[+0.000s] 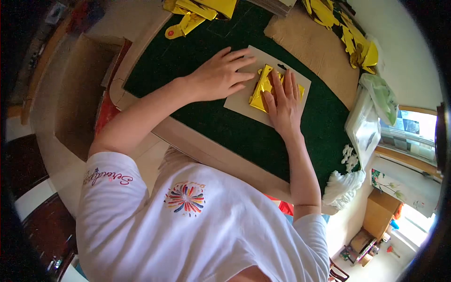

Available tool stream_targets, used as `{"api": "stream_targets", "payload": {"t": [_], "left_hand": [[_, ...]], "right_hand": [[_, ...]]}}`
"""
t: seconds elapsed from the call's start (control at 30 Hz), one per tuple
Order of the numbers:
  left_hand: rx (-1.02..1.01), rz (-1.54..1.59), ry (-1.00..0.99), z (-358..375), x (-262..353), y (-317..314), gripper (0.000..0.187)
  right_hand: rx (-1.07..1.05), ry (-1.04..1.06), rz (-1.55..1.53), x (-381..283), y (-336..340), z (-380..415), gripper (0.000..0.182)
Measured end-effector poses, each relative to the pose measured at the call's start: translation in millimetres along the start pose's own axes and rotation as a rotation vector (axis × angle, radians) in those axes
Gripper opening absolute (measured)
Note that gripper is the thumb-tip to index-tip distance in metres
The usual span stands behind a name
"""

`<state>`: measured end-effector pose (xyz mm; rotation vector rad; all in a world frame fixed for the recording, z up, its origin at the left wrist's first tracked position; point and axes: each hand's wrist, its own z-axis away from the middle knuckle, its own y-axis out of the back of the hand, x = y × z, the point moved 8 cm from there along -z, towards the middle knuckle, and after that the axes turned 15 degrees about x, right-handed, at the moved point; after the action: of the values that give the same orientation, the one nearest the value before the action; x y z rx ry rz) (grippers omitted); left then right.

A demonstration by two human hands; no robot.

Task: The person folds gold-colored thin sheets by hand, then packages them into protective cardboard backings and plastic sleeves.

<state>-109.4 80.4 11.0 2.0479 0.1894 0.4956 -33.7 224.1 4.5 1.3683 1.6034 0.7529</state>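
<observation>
A folded packet of shiny gold foil [260, 97] lies on a pale grey card [240, 104] with a hang slot near its far edge. My right hand [284, 103] rests flat on the foil, its fingers stretched out over the folds and its thumb at the near side. Part of the foil is hidden under that hand. To the left, my left hand [221, 75] is spread open above the card's left edge, fingertips pointing toward the foil and holding nothing. Beneath the card is a dark green table covering [225, 129].
More gold foil pieces [202, 11] lie at the far left and gold foil [361, 49] at the far right, by a brown cardboard sheet [314, 51]. Clear plastic bags [364, 129] and a white string bundle [345, 188] sit along the right edge. A cardboard box [80, 94] stands left of the table.
</observation>
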Motion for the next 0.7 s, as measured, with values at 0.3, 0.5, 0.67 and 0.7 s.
{"api": "stream_targets", "payload": {"t": [0.3, 0.5, 0.67, 0.7], "left_hand": [[-0.031, 0.075, -0.026, 0.5, 15.3, -9.1, 0.039], [-0.113, 0.102, -0.095, -12.4, 16.0, -22.5, 0.039], [-0.195, 0.048, -0.225, -22.0, 20.7, -30.3, 0.036], [-0.257, 0.046, -0.256, -23.1, 22.0, -30.2, 0.036]], "right_hand": [[0.013, 0.007, -0.013, -1.8, 1.3, -2.0, 0.054], [0.038, 0.013, -0.033, -1.1, 1.8, -1.5, 0.054], [0.055, 0.02, -0.029, -0.7, 2.3, -1.5, 0.055], [0.051, 0.018, -0.036, -0.8, 2.5, -1.3, 0.056]]}}
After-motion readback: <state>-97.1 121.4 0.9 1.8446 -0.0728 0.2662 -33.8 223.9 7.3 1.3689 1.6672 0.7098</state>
